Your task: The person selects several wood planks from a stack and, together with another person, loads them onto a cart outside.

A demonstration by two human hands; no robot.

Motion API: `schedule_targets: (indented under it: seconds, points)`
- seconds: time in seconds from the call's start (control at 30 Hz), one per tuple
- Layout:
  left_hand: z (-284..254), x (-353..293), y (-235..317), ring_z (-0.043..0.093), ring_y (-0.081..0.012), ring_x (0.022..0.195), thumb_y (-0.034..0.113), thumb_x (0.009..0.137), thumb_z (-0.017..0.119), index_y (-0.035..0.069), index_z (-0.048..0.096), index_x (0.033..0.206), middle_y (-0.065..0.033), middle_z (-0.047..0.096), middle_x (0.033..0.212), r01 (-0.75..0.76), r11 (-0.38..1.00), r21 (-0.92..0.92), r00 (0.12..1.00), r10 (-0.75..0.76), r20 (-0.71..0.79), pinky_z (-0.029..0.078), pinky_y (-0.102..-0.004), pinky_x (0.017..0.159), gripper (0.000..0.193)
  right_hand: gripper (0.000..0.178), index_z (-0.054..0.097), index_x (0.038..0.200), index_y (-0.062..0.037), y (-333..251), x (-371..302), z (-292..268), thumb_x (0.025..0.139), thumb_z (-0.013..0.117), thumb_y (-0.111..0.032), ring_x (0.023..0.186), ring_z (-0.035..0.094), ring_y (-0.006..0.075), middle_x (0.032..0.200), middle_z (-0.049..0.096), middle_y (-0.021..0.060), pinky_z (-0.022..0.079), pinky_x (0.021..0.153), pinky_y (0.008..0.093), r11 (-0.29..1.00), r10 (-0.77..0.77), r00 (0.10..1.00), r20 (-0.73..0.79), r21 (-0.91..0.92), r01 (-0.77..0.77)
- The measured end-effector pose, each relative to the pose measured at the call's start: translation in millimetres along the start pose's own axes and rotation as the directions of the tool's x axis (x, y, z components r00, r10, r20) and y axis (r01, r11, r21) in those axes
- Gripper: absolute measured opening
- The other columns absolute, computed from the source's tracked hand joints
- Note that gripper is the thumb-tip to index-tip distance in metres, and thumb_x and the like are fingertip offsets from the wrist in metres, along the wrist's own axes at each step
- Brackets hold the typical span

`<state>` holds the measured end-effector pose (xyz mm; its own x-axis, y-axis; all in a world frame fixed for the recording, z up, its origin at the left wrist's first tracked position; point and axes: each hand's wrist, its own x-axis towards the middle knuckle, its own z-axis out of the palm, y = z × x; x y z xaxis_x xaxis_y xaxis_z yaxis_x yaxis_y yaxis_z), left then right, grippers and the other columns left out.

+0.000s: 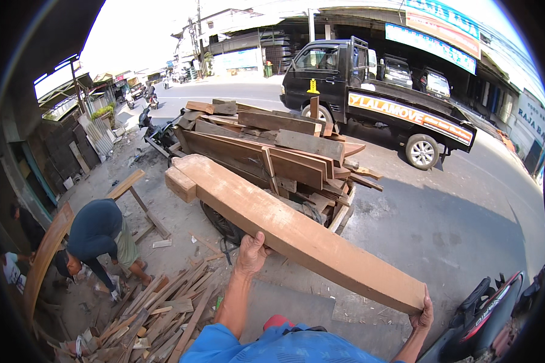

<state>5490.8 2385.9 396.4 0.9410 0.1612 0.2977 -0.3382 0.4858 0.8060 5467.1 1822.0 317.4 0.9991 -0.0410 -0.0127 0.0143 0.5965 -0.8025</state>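
Note:
A long, thick wooden beam point(303, 236) slants across the middle of the head view, held up in front of me. A notched step shows at its far left end. My left hand point(252, 253) grips the near edge, left of the beam's middle, with the thumb up against the side and the fingers partly hidden underneath. At the near right end, my right hand point(425, 311) is closed round the corner, its fingers partly out of sight. Behind the beam, a cart's heaped scrap planks point(266, 145) lie piled, the beam covering part of their lower side.
A black pickup truck point(327, 78) is on the road beyond the pile. At left, a person in a dark shirt point(97, 230) bends down near a curved plank point(45, 260). Loose wood strips point(157, 314) litter the ground at lower left. A motorbike point(484, 311) stands at lower right.

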Motion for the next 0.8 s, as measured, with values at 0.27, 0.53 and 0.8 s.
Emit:
schedule_targets:
  seconds: [0.27, 0.53, 0.8]
  points:
    - [-61, 199, 51, 0.067, -0.0209, 0.104, 0.047, 0.096, 0.058, 0.001, 0.052, 0.129, -0.0111, 0.066, 0.119, -0.141, 0.988, -0.059, 0.989, 0.137, -0.058, 0.059, -0.0339, 0.081, 0.057, 0.11, 0.015, 0.155, 0.0007, -10, 165, 162, 0.079, 0.077, -0.047, 0.138, 0.039, 0.0268, 0.15, 0.039, 0.0164, 0.028, 0.116, 0.0411, 0.918, -0.321, 0.908, 0.269, -0.146, 0.368]
    - [-108, 449, 156, 0.059, -0.0258, 0.116, 0.037, 0.091, 0.07, 0.005, 0.051, 0.128, -0.0131, 0.062, 0.119, -0.226, 0.969, -0.104, 0.97, 0.213, -0.12, 0.052, -0.0446, 0.096, 0.053, 0.078, 0.027, 0.152, 0.0008, 9, 330, 326, 0.096, 0.06, -0.041, 0.135, 0.042, 0.0263, 0.143, 0.045, 0.0163, 0.033, 0.114, 0.0433, 0.878, -0.434, 0.863, 0.259, -0.094, 0.47]
    - [-199, 473, 132, 0.054, -0.0219, 0.121, 0.03, 0.098, 0.057, 0.002, 0.055, 0.131, -0.0107, 0.058, 0.132, -0.565, 0.785, 0.254, 0.771, 0.612, -0.176, 0.039, -0.0391, 0.107, 0.043, 0.075, 0.045, 0.142, 0.0016, 41, 547, 525, 0.092, 0.061, -0.052, 0.136, 0.043, 0.0365, 0.143, 0.048, 0.0247, 0.035, 0.112, 0.043, 0.245, 0.065, 0.937, 0.344, -0.915, 0.319]
